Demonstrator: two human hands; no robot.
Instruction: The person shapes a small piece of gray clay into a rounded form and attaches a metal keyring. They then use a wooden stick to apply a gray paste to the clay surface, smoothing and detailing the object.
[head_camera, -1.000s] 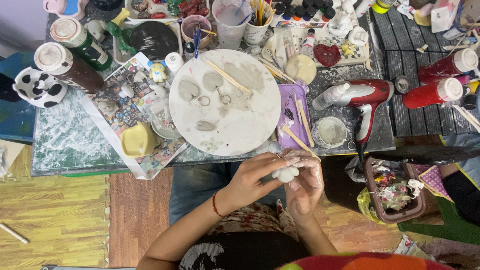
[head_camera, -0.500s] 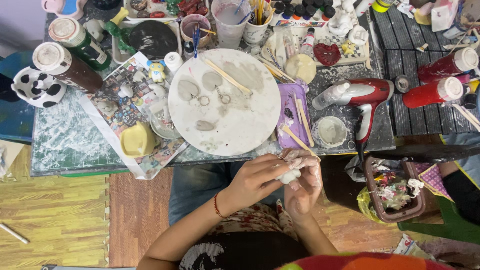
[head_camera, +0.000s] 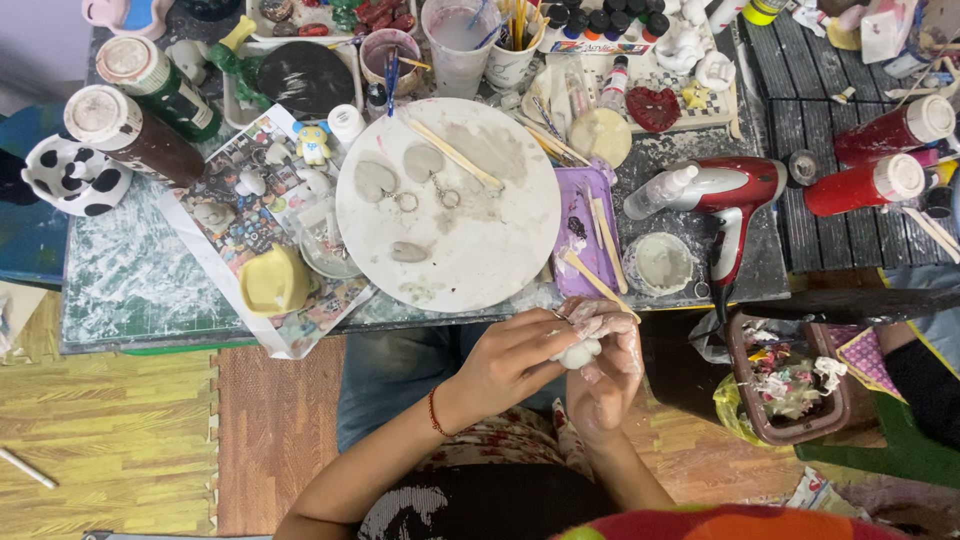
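Observation:
My left hand (head_camera: 515, 357) and my right hand (head_camera: 608, 362) meet just below the table's front edge, over my lap. Between their fingers they hold a small lump of white clay (head_camera: 578, 352). Both hands are smeared with pale clay. A thin red band circles my left wrist (head_camera: 433, 410). Directly above the hands lies a round white board (head_camera: 450, 205) with flat grey heart-shaped clay pieces (head_camera: 376, 180), small metal rings and a wooden stick (head_camera: 455, 154) on it.
A purple tray (head_camera: 586, 235) with wooden sticks sits right of the board, then a small clay-filled bowl (head_camera: 659, 265) and a red hair dryer (head_camera: 735, 195). Red bottles (head_camera: 865, 185) lie far right. A yellow sponge (head_camera: 272, 283) rests on printed paper. A brown basket (head_camera: 790, 385) stands on the floor.
My hands have shifted slightly right and keep kneading the white lump, the fingers turning around it. Nothing on the table has moved.

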